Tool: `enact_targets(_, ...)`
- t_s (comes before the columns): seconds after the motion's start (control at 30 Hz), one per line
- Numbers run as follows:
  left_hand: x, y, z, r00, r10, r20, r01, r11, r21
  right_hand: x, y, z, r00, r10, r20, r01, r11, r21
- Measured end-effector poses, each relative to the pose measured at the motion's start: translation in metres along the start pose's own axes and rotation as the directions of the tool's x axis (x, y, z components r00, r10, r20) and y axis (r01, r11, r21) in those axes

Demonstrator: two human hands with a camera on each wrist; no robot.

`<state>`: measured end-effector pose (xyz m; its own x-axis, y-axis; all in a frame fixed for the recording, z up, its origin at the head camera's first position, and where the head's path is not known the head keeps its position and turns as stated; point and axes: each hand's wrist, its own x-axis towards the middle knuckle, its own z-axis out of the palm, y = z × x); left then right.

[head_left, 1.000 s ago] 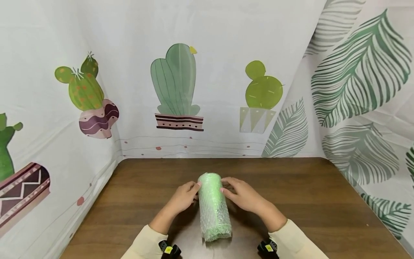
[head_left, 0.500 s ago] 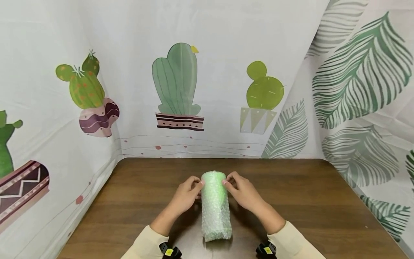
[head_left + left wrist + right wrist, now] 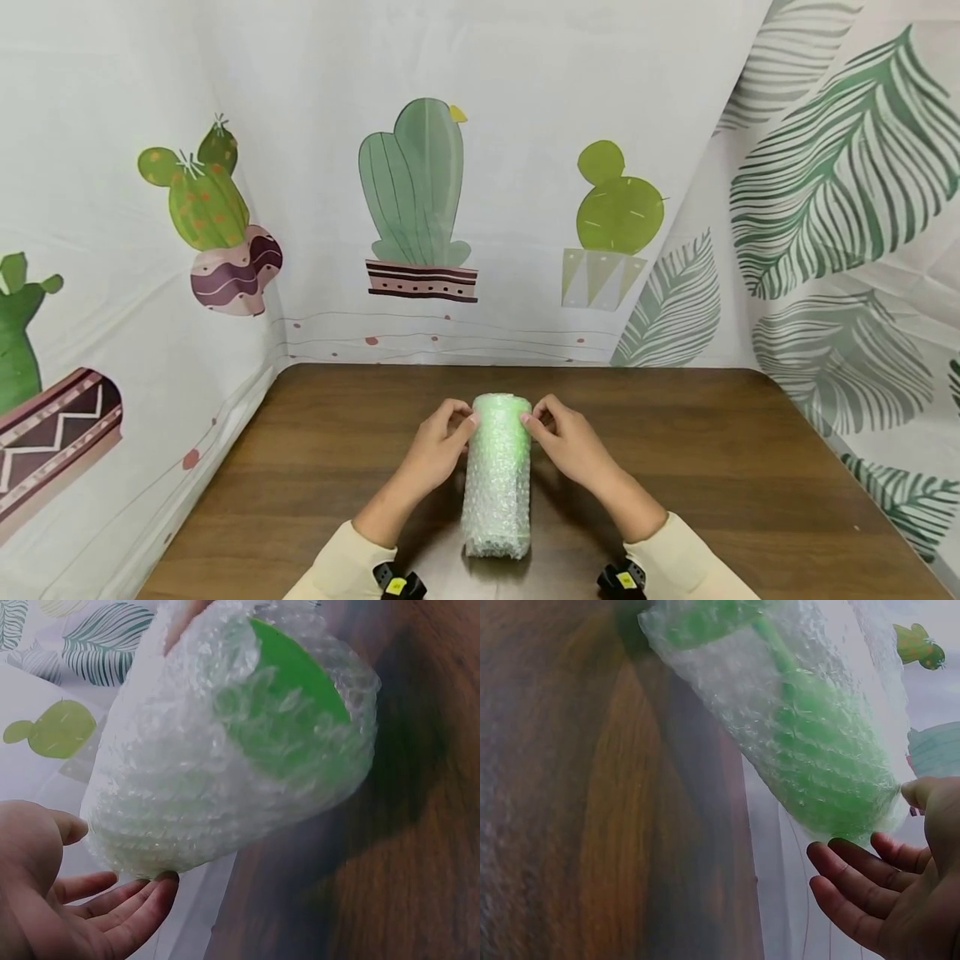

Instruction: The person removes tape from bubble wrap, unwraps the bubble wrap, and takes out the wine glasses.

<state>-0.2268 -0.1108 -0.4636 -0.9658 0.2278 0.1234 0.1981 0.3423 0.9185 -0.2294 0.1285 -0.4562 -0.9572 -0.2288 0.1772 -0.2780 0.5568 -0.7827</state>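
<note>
While both of my hands grip its far end from opposite sides, a long cylindrical package in clear bubble wrap (image 3: 497,492) lies between them, its near end reaching back toward me. My left hand (image 3: 435,443) sets thumb and bent fingers against one flank; my right hand (image 3: 573,446) does likewise on the other, its thumb puckering the film in the right wrist view. Through the wrap shows a bright green body (image 3: 821,742), its exact form obscured. Beneath the grip spreads a brown wood-grain tabletop (image 3: 315,467); whether the near end touches it, I cannot tell. Beyond the grip hangs a white cloth backdrop printed with cacti and leaves (image 3: 517,208).

Likely hazards: because I hold only the far end, the near end may swing or drop; the slick film may slide under light fingertip pressure; an uneven pull by either thumb could tear the wrap or twist the package.

Compared with the frame one second earlier, the package slants the other way, its far end now nearer my right side, and my right thumb sits closer to the far rim.
</note>
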Motion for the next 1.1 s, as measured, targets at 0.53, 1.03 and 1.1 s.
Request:
enact_targets(0.53, -0.0017, 0.0042, 0.0024, 0.998, 0.035, -0.06, -0.04, 0.996, -0.079, -0.0004, -0.0042, -0.0011, 0.999, 0.037, 0.004, -0.037, 0.999, 0.029)
enact_targets(1.03, -0.003, 0.0041, 0.0014, 0.998, -0.007, -0.065, 0.007, 1.0, -0.001, 0.0003, -0.0033, -0.0019, 0.998, -0.039, -0.046, 0.042, 0.996, 0.081)
enact_targets(1.1, -0.0038, 0.0051, 0.0014, 0.998, -0.011, -0.055, 0.012, 1.0, 0.009, 0.0001, -0.0041, -0.0019, 0.997, -0.054, -0.059, 0.059, 0.995, 0.085)
